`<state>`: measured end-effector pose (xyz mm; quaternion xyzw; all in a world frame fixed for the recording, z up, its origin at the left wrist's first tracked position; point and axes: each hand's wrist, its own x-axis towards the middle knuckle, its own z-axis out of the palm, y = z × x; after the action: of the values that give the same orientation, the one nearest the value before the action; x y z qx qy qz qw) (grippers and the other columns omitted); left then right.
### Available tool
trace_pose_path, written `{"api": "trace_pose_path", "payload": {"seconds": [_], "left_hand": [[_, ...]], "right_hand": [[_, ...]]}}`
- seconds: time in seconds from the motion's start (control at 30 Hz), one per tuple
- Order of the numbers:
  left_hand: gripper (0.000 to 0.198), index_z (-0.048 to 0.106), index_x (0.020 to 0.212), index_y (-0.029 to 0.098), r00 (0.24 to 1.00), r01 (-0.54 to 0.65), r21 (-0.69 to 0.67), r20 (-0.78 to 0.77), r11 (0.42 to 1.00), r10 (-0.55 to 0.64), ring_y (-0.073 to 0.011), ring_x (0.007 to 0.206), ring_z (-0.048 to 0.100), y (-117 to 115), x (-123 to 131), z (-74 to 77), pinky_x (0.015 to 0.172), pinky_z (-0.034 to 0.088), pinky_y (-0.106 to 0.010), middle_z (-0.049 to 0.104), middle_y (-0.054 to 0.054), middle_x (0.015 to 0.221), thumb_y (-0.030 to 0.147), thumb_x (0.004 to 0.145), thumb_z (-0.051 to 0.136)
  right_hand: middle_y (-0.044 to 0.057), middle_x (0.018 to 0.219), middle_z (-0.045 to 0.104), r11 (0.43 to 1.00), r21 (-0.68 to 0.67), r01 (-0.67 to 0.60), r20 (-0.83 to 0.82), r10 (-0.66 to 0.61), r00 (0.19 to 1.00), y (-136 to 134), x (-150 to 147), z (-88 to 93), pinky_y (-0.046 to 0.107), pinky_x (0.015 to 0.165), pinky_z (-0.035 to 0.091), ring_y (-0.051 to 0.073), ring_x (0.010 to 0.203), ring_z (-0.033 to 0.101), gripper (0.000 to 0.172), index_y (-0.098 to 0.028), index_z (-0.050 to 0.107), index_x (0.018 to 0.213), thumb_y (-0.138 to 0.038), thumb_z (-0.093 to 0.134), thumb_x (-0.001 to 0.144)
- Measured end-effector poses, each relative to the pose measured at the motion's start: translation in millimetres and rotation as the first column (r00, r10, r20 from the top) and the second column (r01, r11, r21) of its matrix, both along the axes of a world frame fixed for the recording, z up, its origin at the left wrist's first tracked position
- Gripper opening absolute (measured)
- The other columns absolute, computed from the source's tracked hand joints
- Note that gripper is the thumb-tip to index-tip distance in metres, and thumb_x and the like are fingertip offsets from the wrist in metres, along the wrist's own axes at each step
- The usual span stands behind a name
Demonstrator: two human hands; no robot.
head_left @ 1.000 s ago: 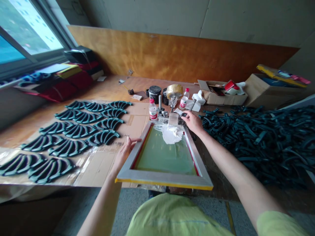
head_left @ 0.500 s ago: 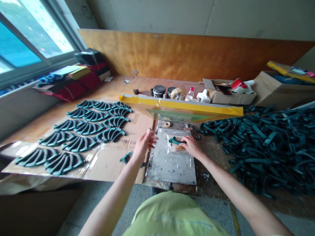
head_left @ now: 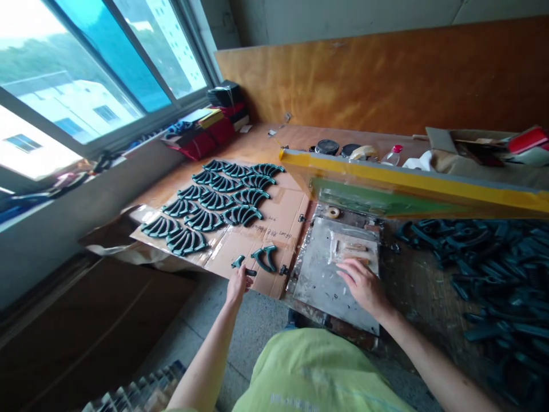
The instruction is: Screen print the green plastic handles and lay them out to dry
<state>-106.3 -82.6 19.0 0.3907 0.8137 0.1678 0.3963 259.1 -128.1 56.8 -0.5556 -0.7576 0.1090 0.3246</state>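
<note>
Neat rows of green parts [head_left: 214,200] lie fanned on the cardboard [head_left: 223,257], apparently the finished share. Toward the near edge, the left hand [head_left: 237,284] pinches one green piece [head_left: 238,262] just beside a couple of loose pieces [head_left: 269,262] not lined up with the rows. Above the metal plate [head_left: 315,274] the right hand [head_left: 362,284], fingers loosely bent, appears to hold nothing; it is near the wooden blocks [head_left: 355,247]; contact cannot be told. The frame [head_left: 386,174] stands raised behind. Rightmost, a large jumbled heap [head_left: 484,320] suggests much is left.
</note>
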Motion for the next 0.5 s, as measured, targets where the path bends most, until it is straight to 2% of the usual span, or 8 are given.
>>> {"api": "trace_pose_path", "payload": {"seconds": [0.07,0.17,0.27,0.33,0.5], "left_hand": [[0.059,0.056,0.070,0.020,0.995,0.012,-0.056,-0.096,0.998,-0.018,-0.0248,0.067,0.068,3,-20,-7.9,0.059,0.049,-0.032,0.070,-0.014,0.070,0.062,0.089,0.020],[0.055,0.061,0.072,0.020,0.961,0.042,-0.102,-0.269,0.994,-0.068,-0.0327,0.084,0.069,4,-26,-9.9,0.074,0.050,-0.041,0.071,-0.018,0.078,0.067,0.084,0.034],[0.060,0.065,0.089,0.021,0.900,0.088,-0.091,-0.420,0.992,-0.118,-0.0383,0.106,0.064,7,-14,-6.7,0.087,0.045,-0.049,0.071,-0.022,0.103,0.072,0.082,0.033],[0.063,0.066,0.095,0.022,0.869,0.154,-0.086,-0.462,0.984,-0.176,-0.0388,0.111,0.062,14,-1,-5.9,0.089,0.044,-0.050,0.069,-0.021,0.111,0.072,0.083,0.029],[0.052,0.068,0.073,0.017,0.828,0.266,-0.202,-0.452,0.943,-0.330,-0.0420,0.095,0.068,46,27,-5.0,0.076,0.050,-0.048,0.072,-0.026,0.093,0.061,0.080,0.042]], "right_hand": [[0.008,0.100,0.066,1.000,-0.013,0.007,-0.022,-0.007,1.000,-4,9,-7.2,0.042,0.085,0.054,0.025,0.095,0.065,0.022,-0.027,0.068,0.105,-0.030,0.049,0.096],[0.008,0.101,0.067,1.000,-0.020,-0.008,-0.046,0.007,0.999,-12,16,-12.2,0.042,0.086,0.055,0.025,0.096,0.065,0.022,-0.026,0.068,0.106,-0.031,0.048,0.096],[0.008,0.102,0.067,0.999,-0.036,0.028,-0.075,-0.031,0.997,-17,23,-13.5,0.043,0.089,0.055,0.024,0.097,0.065,0.021,-0.027,0.067,0.107,-0.031,0.049,0.096],[0.008,0.101,0.067,0.997,-0.038,0.069,-0.095,-0.073,0.993,-19,30,-13.4,0.042,0.088,0.055,0.024,0.097,0.065,0.020,-0.028,0.068,0.105,-0.030,0.051,0.095],[0.006,0.097,0.067,0.992,-0.010,0.124,-0.110,-0.125,0.986,-24,49,-5.2,0.037,0.082,0.057,0.021,0.090,0.067,0.016,-0.025,0.069,0.098,-0.023,0.054,0.092]]}}
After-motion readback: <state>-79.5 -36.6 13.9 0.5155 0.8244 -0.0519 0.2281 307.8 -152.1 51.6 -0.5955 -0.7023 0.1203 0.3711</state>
